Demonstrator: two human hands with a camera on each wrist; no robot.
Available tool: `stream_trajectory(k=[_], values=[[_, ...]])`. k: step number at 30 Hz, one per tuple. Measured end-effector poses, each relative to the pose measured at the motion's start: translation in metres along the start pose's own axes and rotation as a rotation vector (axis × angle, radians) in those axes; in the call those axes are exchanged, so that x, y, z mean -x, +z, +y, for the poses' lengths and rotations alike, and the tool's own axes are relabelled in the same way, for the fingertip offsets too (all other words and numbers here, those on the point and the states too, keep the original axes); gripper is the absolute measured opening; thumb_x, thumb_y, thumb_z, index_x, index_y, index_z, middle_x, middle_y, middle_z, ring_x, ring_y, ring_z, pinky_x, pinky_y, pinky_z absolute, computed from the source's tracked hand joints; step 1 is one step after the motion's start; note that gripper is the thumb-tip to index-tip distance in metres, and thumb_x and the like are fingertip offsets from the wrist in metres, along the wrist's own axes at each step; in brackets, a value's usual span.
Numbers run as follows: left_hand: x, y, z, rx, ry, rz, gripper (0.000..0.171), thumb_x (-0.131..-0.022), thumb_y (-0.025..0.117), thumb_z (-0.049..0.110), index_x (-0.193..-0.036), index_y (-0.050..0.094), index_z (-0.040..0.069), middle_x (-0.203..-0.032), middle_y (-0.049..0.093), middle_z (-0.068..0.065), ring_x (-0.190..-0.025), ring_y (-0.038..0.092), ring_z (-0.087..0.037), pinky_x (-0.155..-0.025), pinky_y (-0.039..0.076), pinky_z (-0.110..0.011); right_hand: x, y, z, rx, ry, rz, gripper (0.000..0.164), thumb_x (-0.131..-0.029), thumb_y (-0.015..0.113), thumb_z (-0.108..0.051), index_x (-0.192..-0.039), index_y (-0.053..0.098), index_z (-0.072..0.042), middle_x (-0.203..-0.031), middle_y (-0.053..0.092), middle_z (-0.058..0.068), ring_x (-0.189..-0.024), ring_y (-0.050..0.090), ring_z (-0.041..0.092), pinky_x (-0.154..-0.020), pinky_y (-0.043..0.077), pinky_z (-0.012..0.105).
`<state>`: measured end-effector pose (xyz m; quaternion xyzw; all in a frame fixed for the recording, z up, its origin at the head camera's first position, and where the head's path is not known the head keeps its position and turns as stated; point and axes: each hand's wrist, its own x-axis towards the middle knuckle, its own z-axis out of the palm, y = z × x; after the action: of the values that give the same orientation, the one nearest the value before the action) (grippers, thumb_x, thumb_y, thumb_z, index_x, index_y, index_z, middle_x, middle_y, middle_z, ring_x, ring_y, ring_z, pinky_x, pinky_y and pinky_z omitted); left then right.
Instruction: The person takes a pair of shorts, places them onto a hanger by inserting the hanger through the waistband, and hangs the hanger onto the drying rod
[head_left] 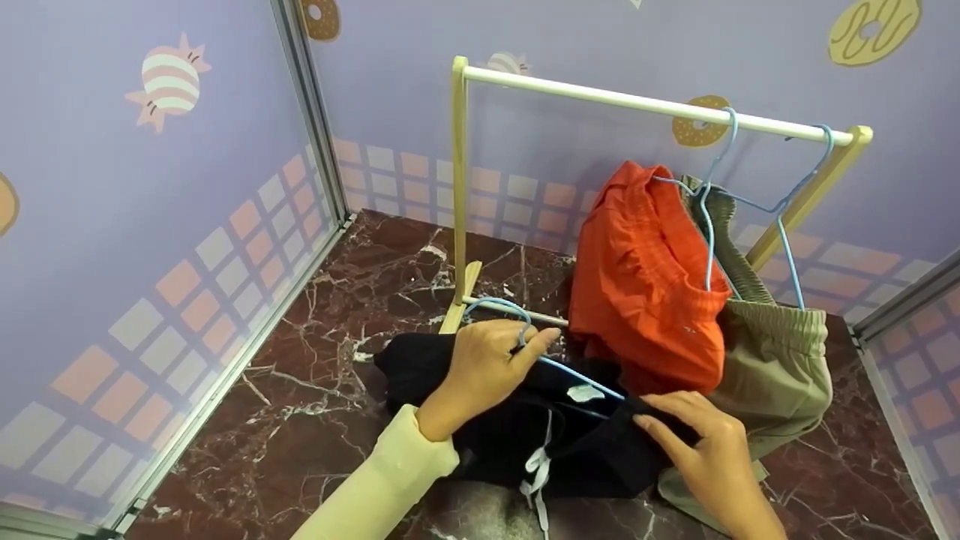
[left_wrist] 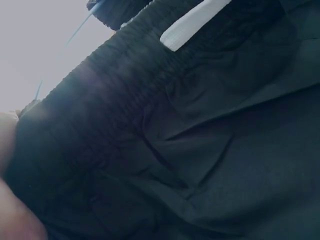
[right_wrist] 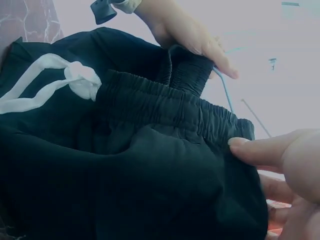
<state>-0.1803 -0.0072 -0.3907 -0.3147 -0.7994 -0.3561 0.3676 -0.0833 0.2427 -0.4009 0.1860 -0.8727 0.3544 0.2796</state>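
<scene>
My left hand grips a light blue hanger just below its hook. One arm of that hanger runs into the waist of black pants, which lie bunched on the floor. With thumb and fingers, my right hand pinches the right end of the gathered waistband. A knotted white drawstring hangs from the front, and a white label shows inside. The left wrist view is mostly filled by black cloth, with part of the elastic waistband and drawstring.
Behind stands a wooden rack with a white top bar. Orange pants and khaki pants hang at its right on blue hangers. Dark red marbled floor lies around, bounded by patterned purple walls.
</scene>
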Motion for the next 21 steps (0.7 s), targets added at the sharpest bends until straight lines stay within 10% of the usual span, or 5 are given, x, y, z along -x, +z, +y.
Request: stream_trajectory(k=[21], values=[[0.000,-0.008,-0.006,0.082,0.006,-0.119,0.045,-0.082,0.058,0.051,-0.054,0.047,0.019,-0.050,0.036,0.010,-0.048,0.035,-0.003,-0.050,0.032,-0.017,-0.006,-0.012,-0.025,-0.147,0.016,-0.002,0.023,-0.072,0.064,0.017,-0.081,0.061,-0.004,-0.080,0.061,0.005,-0.076,0.055,0.008,-0.071,0.040,0.013]])
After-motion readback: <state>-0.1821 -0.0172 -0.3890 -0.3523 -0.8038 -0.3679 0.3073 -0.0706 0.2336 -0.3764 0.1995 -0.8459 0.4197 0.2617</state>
